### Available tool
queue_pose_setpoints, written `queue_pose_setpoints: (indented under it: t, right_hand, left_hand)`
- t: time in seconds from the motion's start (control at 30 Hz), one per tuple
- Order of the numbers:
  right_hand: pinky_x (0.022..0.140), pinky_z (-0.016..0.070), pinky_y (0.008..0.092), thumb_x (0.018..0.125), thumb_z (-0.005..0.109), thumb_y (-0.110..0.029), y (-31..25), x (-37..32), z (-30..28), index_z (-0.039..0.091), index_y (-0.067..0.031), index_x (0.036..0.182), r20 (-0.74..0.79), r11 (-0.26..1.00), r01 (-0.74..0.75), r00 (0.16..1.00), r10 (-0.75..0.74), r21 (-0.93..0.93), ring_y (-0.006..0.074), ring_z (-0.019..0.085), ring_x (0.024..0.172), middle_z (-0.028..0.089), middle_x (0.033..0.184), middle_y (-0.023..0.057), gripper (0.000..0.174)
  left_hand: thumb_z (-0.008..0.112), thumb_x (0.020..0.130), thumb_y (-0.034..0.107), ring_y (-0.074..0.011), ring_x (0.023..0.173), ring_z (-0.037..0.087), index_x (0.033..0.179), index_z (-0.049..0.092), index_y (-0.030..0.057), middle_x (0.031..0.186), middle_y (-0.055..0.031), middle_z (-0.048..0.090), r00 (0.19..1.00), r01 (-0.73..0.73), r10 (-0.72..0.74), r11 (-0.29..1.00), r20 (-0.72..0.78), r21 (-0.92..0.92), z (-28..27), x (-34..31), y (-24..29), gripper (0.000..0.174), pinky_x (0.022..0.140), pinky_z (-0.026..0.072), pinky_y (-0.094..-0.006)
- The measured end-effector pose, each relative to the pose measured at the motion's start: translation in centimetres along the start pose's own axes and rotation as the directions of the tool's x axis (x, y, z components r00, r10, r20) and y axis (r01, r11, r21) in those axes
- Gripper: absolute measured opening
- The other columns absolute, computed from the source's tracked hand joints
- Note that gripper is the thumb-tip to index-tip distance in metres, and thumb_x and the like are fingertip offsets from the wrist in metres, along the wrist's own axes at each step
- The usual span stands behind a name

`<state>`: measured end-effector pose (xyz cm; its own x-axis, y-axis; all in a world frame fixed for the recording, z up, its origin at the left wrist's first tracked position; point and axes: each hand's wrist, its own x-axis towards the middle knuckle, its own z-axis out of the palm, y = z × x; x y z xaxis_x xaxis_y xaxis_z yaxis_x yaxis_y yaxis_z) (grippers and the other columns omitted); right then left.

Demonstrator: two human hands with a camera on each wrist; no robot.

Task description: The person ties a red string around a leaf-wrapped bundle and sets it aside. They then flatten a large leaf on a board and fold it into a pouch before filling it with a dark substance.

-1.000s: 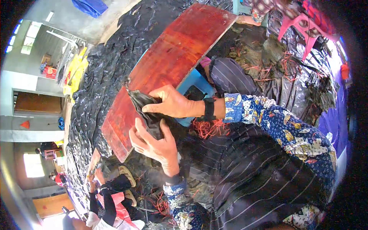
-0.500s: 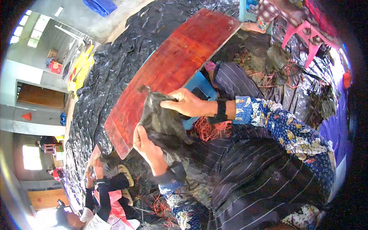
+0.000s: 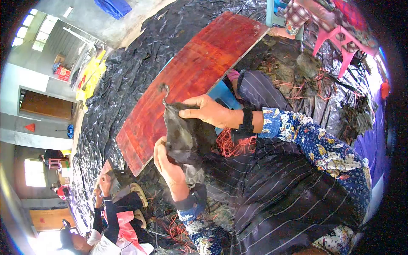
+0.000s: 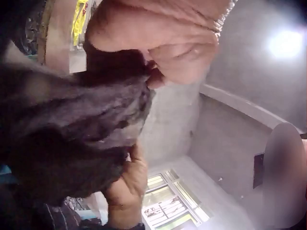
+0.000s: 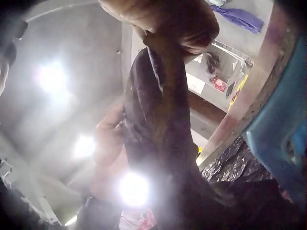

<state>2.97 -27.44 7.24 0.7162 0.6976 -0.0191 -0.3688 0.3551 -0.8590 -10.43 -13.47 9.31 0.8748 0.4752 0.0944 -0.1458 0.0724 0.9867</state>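
Observation:
A dark, limp, wrinkled leaf [image 3: 187, 138] with a thin curled tip hangs spread between my two hands, above the near edge of a red wooden board [image 3: 187, 68]. My right hand [image 3: 210, 112] pinches its upper edge, thumb on the near face and fingers behind. Lower down, my left hand [image 3: 170, 170] holds the opposite edge, part of its fingers hidden by the leaf. In the left wrist view the leaf [image 4: 72, 115] stretches from one hand to the other. Seen from the right wrist, the leaf [image 5: 158, 100] falls in folds below the pinching fingers.
A blue plastic stool [image 3: 223, 95] stands under the board, with red string [image 3: 236, 142] beside it. Black plastic sheeting [image 3: 114, 93] covers the floor. Leaf piles [image 3: 308, 63] lie at upper right near a pink stool [image 3: 340, 40]. Another person [image 3: 110, 221] sits at lower left.
The leaf was bunched between my hands a second ago and is now spread wider. My left hand has moved down and its fingers now close at the leaf's edge.

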Motion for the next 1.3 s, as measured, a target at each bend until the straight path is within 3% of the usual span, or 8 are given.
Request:
queue_pose_setpoints:
  t: [0.2, 0.6, 0.67, 0.8, 1.0, 1.13, 1.23, 1.3]
  right_hand:
    - [0.081, 0.0493, 0.0271, 0.089, 0.063, -0.012, 0.1, -0.5, 0.7, 0.064, 0.0017, 0.114, 0.167, 0.834, 0.415, 0.910, -0.380, -0.364, 0.0065, 0.057, 0.090, 0.069, 0.097, 0.0025, 0.028]
    - [0.073, 0.0492, 0.0267, 0.089, 0.064, -0.016, 0.4, -1.3, 0.3, 0.067, 0.0007, 0.106, 0.157, 0.841, 0.378, 0.926, -0.344, -0.387, 0.0081, 0.061, 0.083, 0.070, 0.089, 0.0038, 0.024]
    - [0.072, 0.0493, 0.0260, 0.088, 0.066, -0.019, 0.6, -0.9, 0.5, 0.068, 0.0000, 0.103, 0.011, 0.996, 0.045, 0.999, -0.044, -0.074, 0.0075, 0.060, 0.082, 0.068, 0.087, 0.0021, 0.024]
    - [0.072, 0.0505, 0.0280, 0.086, 0.069, -0.022, -1.0, 0.0, 0.9, 0.066, 0.0011, 0.101, 0.131, 0.986, -0.058, 0.988, 0.079, -0.157, 0.0097, 0.060, 0.081, 0.067, 0.091, 0.0023, 0.028]
    - [0.071, 0.0515, 0.0289, 0.087, 0.069, -0.021, -1.8, 2.4, 0.9, 0.069, -0.0037, 0.098, -0.120, 0.976, 0.205, 0.970, -0.213, -0.078, 0.0094, 0.063, 0.078, 0.068, 0.090, 0.0012, 0.021]
    - [0.074, 0.0493, 0.0317, 0.085, 0.067, -0.018, -2.0, 2.8, 0.6, 0.062, -0.0068, 0.099, -0.156, 0.974, 0.199, 0.964, -0.214, -0.105, 0.0107, 0.059, 0.080, 0.065, 0.089, 0.0004, 0.018]
    - [0.070, 0.0499, 0.0291, 0.086, 0.068, -0.018, -1.6, 2.7, 1.0, 0.066, -0.0059, 0.098, -0.158, 0.981, 0.186, 0.968, -0.193, -0.055, 0.0091, 0.060, 0.077, 0.066, 0.087, -0.0005, 0.017]
    - [0.067, 0.0505, 0.0264, 0.087, 0.068, -0.019, -1.8, 2.5, 1.5, 0.069, -0.0051, 0.096, -0.159, 0.984, 0.174, 0.971, -0.177, -0.033, 0.0074, 0.062, 0.074, 0.068, 0.086, -0.0013, 0.016]
  left_hand:
    - [0.053, 0.096, 0.026, -0.0156, 0.096, 0.058, 0.118, 0.057, -0.0051, 0.107, -0.0097, 0.063, 0.979, -0.139, 0.198, 0.811, -0.043, 0.569, 3.3, 0.4, 2.8, 0.038, 0.084, 0.0455, -0.0289]
    - [0.064, 0.089, 0.009, -0.0073, 0.074, 0.053, 0.094, 0.067, -0.0031, 0.080, 0.0003, 0.064, 0.985, -0.086, 0.110, 0.981, -0.136, 0.173, 2.4, 2.3, 0.5, 0.013, 0.069, 0.0440, -0.0234]
    - [0.066, 0.086, 0.009, -0.0075, 0.071, 0.053, 0.089, 0.068, -0.0028, 0.076, -0.0008, 0.064, 0.974, -0.192, 0.226, 0.813, 0.006, 0.550, 2.3, 3.5, 1.8, 0.012, 0.066, 0.0442, -0.0248]
    - [0.066, 0.086, 0.012, -0.0110, 0.075, 0.059, 0.093, 0.068, -0.0026, 0.081, -0.0070, 0.068, 0.949, -0.314, 0.261, 0.751, 0.176, 0.580, 2.2, 6.1, 3.1, 0.016, 0.070, 0.0467, -0.0266]
    - [0.061, 0.089, 0.012, -0.0193, 0.080, 0.062, 0.103, 0.066, -0.0023, 0.090, -0.0108, 0.067, 0.695, -0.242, 0.680, 0.528, -0.235, 0.814, -1.1, 1.8, 3.2, 0.020, 0.074, 0.0491, -0.0322]
    - [0.079, 0.074, 0.027, -0.0288, 0.096, 0.059, 0.115, 0.059, -0.0012, 0.111, -0.0152, 0.058, 0.879, -0.088, 0.449, 0.484, -0.161, 0.871, 0.1, -4.8, -1.6, 0.053, 0.080, 0.0500, -0.0369]
    - [0.084, 0.065, 0.034, -0.0394, 0.117, 0.045, 0.132, 0.044, 0.0049, 0.132, -0.0232, 0.039, 0.845, -0.175, 0.533, 0.191, 0.047, 0.966, 2.6, -6.5, -5.3, 0.083, 0.091, 0.0477, -0.0454]
    - [0.077, 0.073, 0.024, -0.0410, 0.120, 0.042, 0.132, 0.045, 0.0047, 0.133, -0.0221, 0.038, 0.852, -0.110, 0.521, 0.076, 0.054, 0.991, 2.5, -6.3, -6.8, 0.070, 0.092, 0.0459, -0.0470]
